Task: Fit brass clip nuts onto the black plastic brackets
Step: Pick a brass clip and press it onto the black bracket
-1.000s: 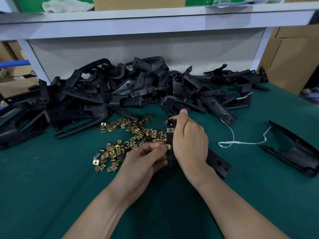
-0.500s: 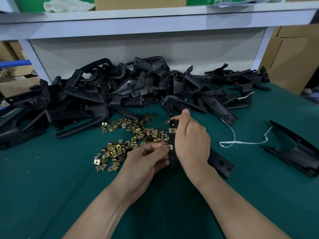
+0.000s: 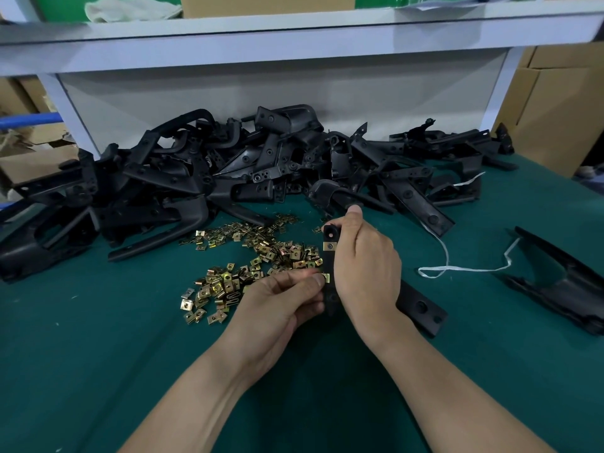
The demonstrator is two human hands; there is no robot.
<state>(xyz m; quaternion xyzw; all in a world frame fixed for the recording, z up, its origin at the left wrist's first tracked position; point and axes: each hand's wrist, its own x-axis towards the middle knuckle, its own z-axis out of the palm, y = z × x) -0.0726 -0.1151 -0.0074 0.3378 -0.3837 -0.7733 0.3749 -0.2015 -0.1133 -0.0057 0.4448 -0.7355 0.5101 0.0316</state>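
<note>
Right hand (image 3: 366,266) grips long black plastic bracket (image 3: 328,258) upright over green surface (image 3: 98,354), one square brass clip nut (image 3: 329,246) seated near its top; left hand (image 3: 281,304) pinches second brass nut (image 3: 326,278) against its edge with curled fingers (image 3: 310,283).

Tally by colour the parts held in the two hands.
Black: 1, the bracket, gripped by the right hand.
Brass: 2, the upper clip nut and the lower clip nut pinched by the left hand.
Total: 3.
</note>
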